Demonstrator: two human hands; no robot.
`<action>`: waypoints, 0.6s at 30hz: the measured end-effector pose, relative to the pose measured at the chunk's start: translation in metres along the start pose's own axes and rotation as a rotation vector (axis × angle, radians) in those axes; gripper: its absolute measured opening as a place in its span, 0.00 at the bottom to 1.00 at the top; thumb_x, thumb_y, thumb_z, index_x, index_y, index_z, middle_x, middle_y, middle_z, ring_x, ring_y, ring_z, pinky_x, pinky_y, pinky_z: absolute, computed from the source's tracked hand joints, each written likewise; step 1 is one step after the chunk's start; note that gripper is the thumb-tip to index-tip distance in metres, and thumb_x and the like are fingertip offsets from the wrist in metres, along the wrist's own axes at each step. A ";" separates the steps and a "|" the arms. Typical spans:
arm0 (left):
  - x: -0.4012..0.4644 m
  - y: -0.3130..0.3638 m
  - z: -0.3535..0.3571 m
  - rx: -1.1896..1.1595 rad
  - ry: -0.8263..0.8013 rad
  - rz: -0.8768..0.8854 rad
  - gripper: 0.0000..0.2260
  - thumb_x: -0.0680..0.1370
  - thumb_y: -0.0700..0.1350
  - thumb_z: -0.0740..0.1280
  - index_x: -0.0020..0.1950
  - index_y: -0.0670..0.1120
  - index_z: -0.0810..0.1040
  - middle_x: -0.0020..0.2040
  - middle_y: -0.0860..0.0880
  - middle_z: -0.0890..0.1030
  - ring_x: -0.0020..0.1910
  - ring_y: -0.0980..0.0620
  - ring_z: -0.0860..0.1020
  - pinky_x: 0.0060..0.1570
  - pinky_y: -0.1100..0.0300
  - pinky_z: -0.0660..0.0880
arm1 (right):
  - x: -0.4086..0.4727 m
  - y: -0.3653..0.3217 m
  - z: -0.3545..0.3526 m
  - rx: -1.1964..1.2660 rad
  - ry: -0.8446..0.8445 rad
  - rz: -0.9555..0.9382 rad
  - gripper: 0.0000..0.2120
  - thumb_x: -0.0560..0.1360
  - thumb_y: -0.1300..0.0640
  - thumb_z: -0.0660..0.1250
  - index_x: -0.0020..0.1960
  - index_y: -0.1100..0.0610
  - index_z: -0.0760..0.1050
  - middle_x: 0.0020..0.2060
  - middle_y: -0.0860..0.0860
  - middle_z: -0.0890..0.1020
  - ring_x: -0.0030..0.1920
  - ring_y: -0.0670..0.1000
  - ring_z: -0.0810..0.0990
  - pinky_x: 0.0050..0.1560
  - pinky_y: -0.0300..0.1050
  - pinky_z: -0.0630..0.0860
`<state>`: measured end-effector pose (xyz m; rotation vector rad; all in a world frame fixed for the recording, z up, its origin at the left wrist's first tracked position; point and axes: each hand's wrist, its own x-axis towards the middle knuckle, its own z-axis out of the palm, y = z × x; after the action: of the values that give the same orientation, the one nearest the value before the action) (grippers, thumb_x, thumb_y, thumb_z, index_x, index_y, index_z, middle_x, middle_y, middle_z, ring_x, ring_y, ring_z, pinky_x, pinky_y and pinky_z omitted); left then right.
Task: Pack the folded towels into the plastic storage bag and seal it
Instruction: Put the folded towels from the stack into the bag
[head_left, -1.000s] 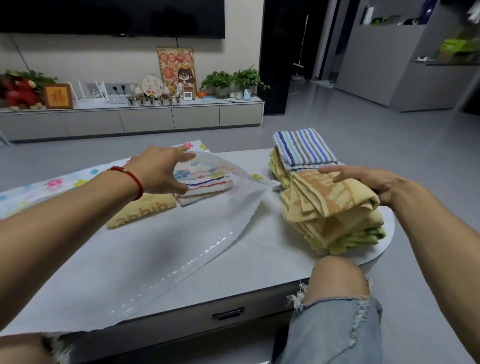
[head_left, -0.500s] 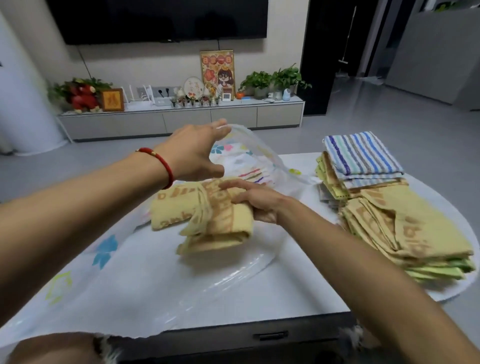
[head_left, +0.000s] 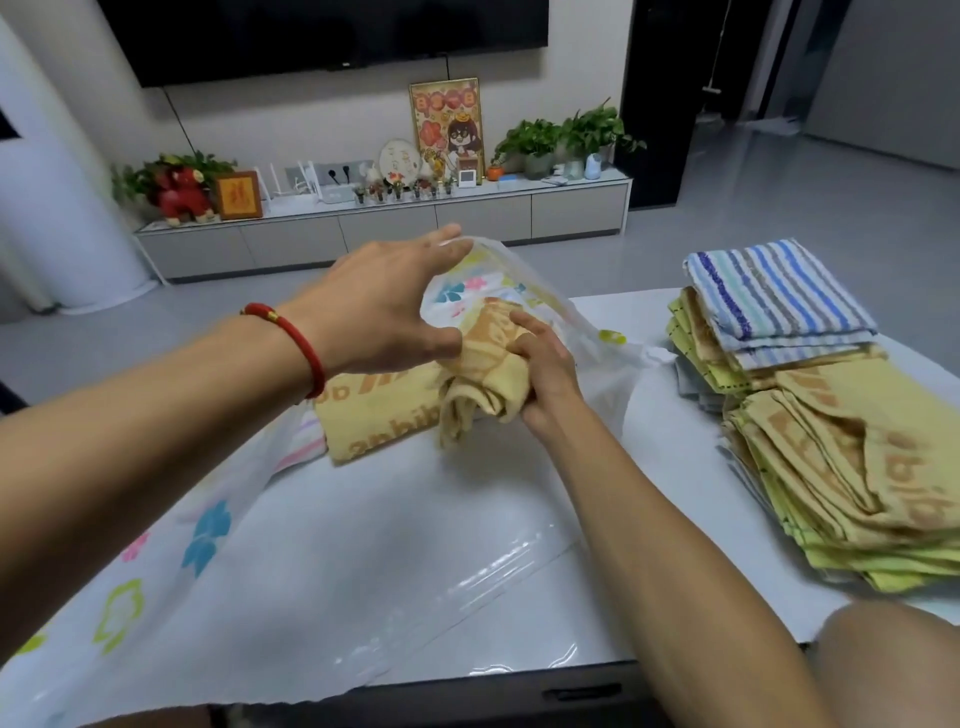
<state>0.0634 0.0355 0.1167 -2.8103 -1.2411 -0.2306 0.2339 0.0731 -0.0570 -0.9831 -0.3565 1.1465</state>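
A clear plastic storage bag (head_left: 322, 561) with flower prints lies across the white table (head_left: 654, 447). My left hand (head_left: 384, 306) lifts the bag's upper layer at its mouth. My right hand (head_left: 545, 371) grips a folded yellow towel (head_left: 478, 374) and holds it inside the opening, on top of another yellow towel (head_left: 374, 415) lying in the bag. A striped towel is dimly visible in the bag at the left. On the right of the table sits a stack of yellow towels (head_left: 857, 467), with a blue-striped towel (head_left: 774, 291) on a second pile behind it.
My bare knee (head_left: 893, 670) is at the table's near right corner. A drawer handle (head_left: 582, 693) shows on the table's front. Beyond the table is grey floor, a low TV cabinet (head_left: 384, 228) with plants and ornaments, and a white column (head_left: 57, 208) at left.
My right hand took a yellow towel off the right stack and carried it left into the bag's mouth. My left hand raised the bag's top layer higher.
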 end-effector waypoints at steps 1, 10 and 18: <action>0.000 0.000 0.000 -0.009 -0.001 -0.002 0.39 0.73 0.54 0.71 0.79 0.53 0.56 0.80 0.57 0.54 0.73 0.45 0.65 0.71 0.48 0.65 | -0.007 -0.001 -0.005 -0.010 -0.027 0.016 0.23 0.74 0.73 0.60 0.65 0.61 0.79 0.60 0.63 0.84 0.62 0.63 0.83 0.63 0.64 0.80; 0.003 0.003 -0.001 -0.067 0.021 -0.008 0.39 0.72 0.53 0.71 0.79 0.52 0.57 0.80 0.56 0.55 0.73 0.45 0.66 0.67 0.54 0.65 | 0.010 -0.008 0.037 -0.132 -0.198 -0.086 0.24 0.74 0.75 0.61 0.63 0.55 0.81 0.60 0.57 0.85 0.51 0.57 0.86 0.46 0.50 0.85; 0.004 0.003 0.002 -0.085 0.019 -0.003 0.38 0.72 0.53 0.71 0.79 0.53 0.57 0.79 0.59 0.54 0.73 0.47 0.65 0.68 0.53 0.65 | 0.048 0.035 -0.014 -0.302 0.068 -0.016 0.30 0.81 0.70 0.60 0.79 0.51 0.64 0.71 0.59 0.75 0.66 0.61 0.78 0.61 0.49 0.82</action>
<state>0.0685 0.0361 0.1152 -2.8701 -1.2605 -0.3175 0.2420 0.1116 -0.1037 -1.2771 -0.4916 1.0604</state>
